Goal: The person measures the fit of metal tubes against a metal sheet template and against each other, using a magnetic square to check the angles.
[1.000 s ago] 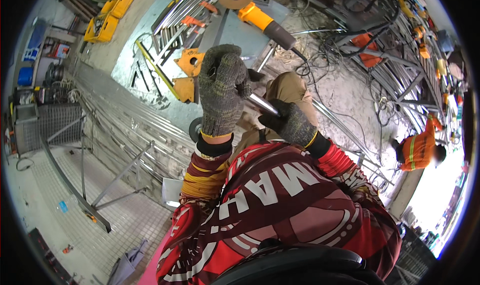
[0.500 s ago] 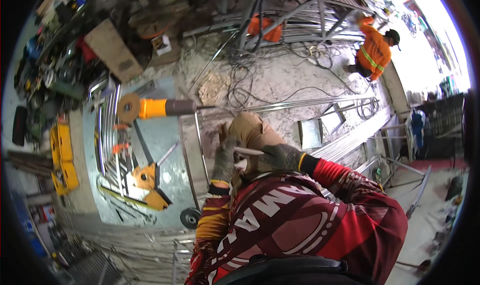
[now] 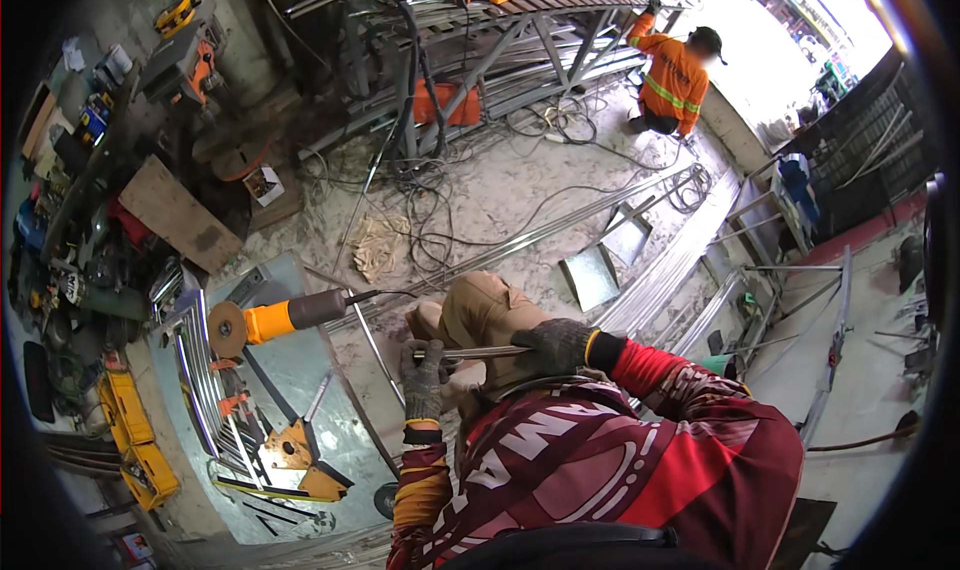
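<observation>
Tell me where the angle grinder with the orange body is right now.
In the head view, the angle grinder lies on the grey work table, left of the person's gloved left hand.

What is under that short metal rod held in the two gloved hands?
Under the short metal rod is the person's tan trouser knee. The floor below it is hidden by the leg.
</observation>
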Available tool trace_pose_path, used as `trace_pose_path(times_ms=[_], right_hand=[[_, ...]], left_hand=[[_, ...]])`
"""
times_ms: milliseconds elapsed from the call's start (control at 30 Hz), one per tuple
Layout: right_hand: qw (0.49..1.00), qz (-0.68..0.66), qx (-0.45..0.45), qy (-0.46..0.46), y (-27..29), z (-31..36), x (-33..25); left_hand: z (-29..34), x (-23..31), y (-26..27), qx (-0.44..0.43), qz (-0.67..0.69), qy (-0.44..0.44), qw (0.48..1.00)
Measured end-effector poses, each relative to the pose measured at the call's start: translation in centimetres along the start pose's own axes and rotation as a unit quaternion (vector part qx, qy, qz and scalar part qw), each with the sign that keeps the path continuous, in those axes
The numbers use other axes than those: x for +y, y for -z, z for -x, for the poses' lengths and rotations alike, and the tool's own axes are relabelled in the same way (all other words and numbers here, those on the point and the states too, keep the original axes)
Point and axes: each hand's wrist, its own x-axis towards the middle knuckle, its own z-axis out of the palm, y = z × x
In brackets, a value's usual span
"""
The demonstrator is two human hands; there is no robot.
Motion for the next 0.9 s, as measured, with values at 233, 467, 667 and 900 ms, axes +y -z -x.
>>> trace_pose_path(times_ms=[233,467,667,900], right_hand=[[0.997,0.060,0.025,-0.032,-0.7,1.4,2.3],[0.999,0.032,0.029,-0.009,-2.3,3.5,3.8],[0.988,0.011,0.122,0.094,-1.1,3.2,5.4],[0.994,-0.030,0.102,-0.035,-2.4,4.3,9.5]], left_hand=[[4.9,0.3,-4.1,-0.198,-0.176,-0.210,0.941],[4.0,-1.1,-3.9,-0.199,-0.054,0.050,0.977],[1.8,-1.1,-3.6,-0.168,-0.164,-0.093,0.968],[0.9,-0.6,-6.7,-0.187,-0.080,0.029,0.979]])
